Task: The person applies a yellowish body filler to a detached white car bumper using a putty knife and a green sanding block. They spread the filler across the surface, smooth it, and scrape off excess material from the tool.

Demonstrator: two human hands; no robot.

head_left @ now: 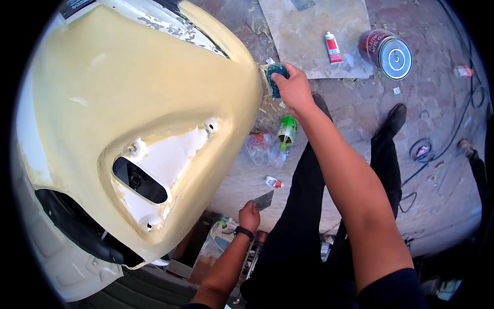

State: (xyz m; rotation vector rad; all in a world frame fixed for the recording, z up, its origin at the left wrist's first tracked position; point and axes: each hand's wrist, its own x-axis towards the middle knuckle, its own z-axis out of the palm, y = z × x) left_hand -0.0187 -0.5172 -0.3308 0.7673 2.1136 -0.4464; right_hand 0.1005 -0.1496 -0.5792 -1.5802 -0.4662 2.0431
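A large vehicle body panel [170, 77], coated in pale yellow filler, takes up the left side. My right hand [296, 90] grips a dark teal flat spreader [276, 80] smeared with filler, thumb on its face. The spreader is at the panel's rounded right edge; whether it touches I cannot tell. Lower down, my left hand [249, 215] is closed around a grey metal putty knife [264, 200], its blade pointing up and right, apart from the panel. A white triangular recess [167, 159] in the panel has a dark slot and several holes.
On the floor, a stained board [314, 46] bears a red and white tube [333, 49]. Right of it stands a round can [395, 57]. A green bottle [287, 131] and crumpled plastic [260, 147] lie near the panel. A black hose [437, 157] loops at the right; another person's leg [477, 167] shows there.
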